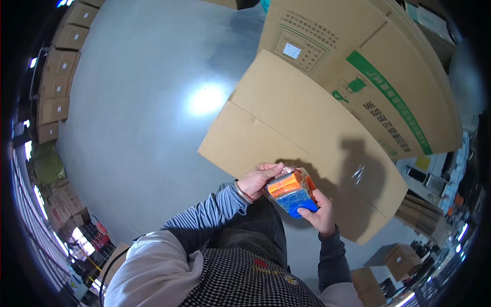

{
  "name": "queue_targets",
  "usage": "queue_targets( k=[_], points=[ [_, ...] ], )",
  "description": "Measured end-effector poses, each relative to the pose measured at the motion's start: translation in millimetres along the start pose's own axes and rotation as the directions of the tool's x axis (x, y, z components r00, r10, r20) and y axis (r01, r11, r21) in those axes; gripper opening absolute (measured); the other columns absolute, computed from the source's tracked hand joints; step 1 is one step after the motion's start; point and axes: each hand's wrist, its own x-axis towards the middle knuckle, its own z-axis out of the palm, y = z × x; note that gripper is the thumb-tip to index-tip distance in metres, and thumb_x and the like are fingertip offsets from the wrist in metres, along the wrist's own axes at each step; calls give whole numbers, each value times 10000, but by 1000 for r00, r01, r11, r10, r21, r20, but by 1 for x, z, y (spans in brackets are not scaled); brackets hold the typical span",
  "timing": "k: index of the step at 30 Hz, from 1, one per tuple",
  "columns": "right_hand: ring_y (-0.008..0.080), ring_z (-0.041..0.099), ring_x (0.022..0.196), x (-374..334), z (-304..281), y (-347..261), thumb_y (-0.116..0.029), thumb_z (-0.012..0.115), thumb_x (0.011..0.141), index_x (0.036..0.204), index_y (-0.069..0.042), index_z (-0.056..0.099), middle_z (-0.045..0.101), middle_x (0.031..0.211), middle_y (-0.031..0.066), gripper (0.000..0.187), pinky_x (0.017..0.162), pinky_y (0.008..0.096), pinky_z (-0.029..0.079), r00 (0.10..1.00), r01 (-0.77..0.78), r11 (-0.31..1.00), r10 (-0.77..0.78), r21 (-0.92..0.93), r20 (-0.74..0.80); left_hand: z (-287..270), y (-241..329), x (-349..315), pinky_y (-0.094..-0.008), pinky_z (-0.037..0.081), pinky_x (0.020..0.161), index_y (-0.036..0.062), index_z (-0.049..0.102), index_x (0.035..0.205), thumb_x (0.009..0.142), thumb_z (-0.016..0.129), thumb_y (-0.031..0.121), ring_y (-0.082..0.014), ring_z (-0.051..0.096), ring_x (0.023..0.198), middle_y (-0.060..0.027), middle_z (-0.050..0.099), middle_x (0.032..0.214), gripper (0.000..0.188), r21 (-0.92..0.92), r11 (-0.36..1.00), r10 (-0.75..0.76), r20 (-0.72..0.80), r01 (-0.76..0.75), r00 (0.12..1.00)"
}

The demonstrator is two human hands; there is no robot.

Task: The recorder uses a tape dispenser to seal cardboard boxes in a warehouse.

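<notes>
A blue-and-orange hand-held packing tape dispenser (292, 197) is in front of me, over the near side of a flat cardboard sheet. My right hand (322, 212) grips its right side, with the thumb on the blue part. At its upper left, my left hand (260, 180) is closed, thumb and fingertips pinched at a shiny piece of clear tape (288, 170) by the orange part. The fingers behind the dispenser are partly hidden. Below both hands lies the brown cardboard (286, 117), its fold lines showing and a shadow falling across its right part.
Large flattened cartons (332, 46) with green and black print lean at the far right. A shiny clear scrap (358, 175) rests on the sheet. Boxes (56, 107) are stacked along the left, and more cartons (401, 261) stand at the lower right. Grey floor (148, 102) spreads leftward.
</notes>
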Motion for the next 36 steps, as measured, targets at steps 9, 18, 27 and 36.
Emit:
queue_targets(
  k=[9, 18, 27, 36],
  points=[
    [145, 586, 579, 104, 0, -54, -229, 785, 730, 819, 10, 619, 637, 666, 102, 305, 579, 319, 491, 998, 20, 985, -9, -171, 66, -37, 67, 31, -330, 537, 857, -44, 685, 1010, 959, 562, 154, -204, 680, 902, -131, 717, 959, 238, 101, 970, 243, -321, -222, 915],
    [304, 638, 590, 152, -20, -13, -382, 802, 696, 798, -12, 673, 648, 677, 164, 405, 589, 388, 516, 992, 9, 837, 62, -548, 112, -222, 169, 106, -307, 513, 789, -35, 717, 959, 923, 625, 133, -148, 647, 820, -84, 732, 905, 195, 806, 574, 804, -521, -145, 286],
    [340, 666, 718, 146, -27, 13, -468, 757, 720, 967, -63, 705, 678, 768, 159, 477, 689, 418, 527, 991, -18, 881, 77, -474, 106, -203, 165, 107, -379, 509, 857, 80, 671, 1131, 895, 613, 356, -325, 667, 971, -165, 692, 1065, 368, 799, -184, 960, 23, 572, 278],
    [321, 672, 705, 90, -100, -10, -475, 729, 773, 1015, 16, 683, 695, 784, 177, 549, 675, 391, 522, 983, 12, 895, 70, -447, 167, -122, 148, 121, -424, 498, 888, 113, 633, 1242, 848, 462, 698, -363, 651, 1008, -199, 698, 1010, 725, 811, 175, 792, -453, 559, 410]
  ],
)
